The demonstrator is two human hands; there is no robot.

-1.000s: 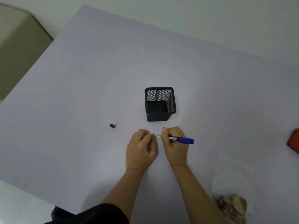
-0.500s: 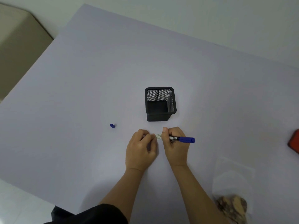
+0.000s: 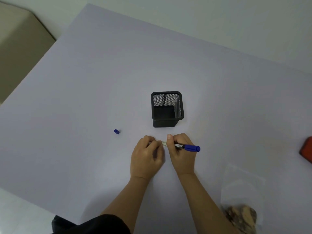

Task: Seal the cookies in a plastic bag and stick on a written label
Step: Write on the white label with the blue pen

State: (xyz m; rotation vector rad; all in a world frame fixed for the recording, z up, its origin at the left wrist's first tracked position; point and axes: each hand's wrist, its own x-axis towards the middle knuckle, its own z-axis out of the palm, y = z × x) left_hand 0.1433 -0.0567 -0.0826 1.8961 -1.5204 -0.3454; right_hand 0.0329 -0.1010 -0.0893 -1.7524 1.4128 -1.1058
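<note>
My right hand (image 3: pixel 181 152) grips a blue marker (image 3: pixel 187 147) whose blue end sticks out to the right. A small white label (image 3: pixel 164 143) lies on the table between both hands, and my left hand (image 3: pixel 146 156) pinches its left end. The marker's tip is hidden behind my fingers. The blue pen cap (image 3: pixel 116 131) lies alone to the left. A clear plastic bag (image 3: pixel 243 188) rests at the lower right, with brown cookies (image 3: pixel 241 217) in its near end.
A black mesh pen holder (image 3: pixel 167 109) stands just beyond my hands. A red object (image 3: pixel 306 150) shows at the right edge. The pale lavender table (image 3: pixel 101 81) ends close to my body, and a beige piece of furniture (image 3: pixel 18 44) stands at far left.
Both hands stay over the label. The marker's blue end has shifted very slightly to the right.
</note>
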